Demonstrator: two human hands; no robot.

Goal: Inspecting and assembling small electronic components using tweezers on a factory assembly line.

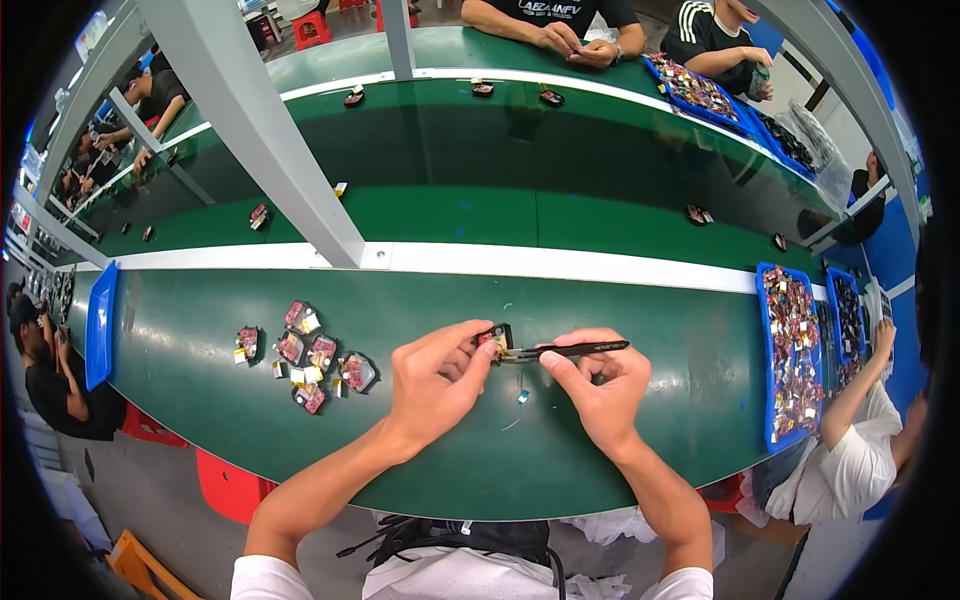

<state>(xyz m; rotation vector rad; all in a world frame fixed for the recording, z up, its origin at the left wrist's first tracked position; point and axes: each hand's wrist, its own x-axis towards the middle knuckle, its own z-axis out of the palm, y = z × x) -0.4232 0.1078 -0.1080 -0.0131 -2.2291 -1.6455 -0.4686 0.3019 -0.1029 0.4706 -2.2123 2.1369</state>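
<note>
My left hand (440,372) pinches a small black housing (497,338) with a red circuit part inside, held above the green table. A pair of black tweezers (590,348) is gripped in my right hand (604,385). Their tips reach left to the housing's lower edge; whether they grasp anything there is too small to tell. On the table just below the tips lies a tiny light-blue piece (523,397). Left of my left hand sits a loose cluster of similar assemblies (322,352), dark shells with red boards and white-yellow tabs.
A blue tray (763,350) full of red boards stands at the right, and a blue tray (100,325) on edge at the far left. Beyond the white rail (560,265), a conveyor (600,220) carries scattered assemblies. A grey post (260,130) rises ahead. Several people work nearby.
</note>
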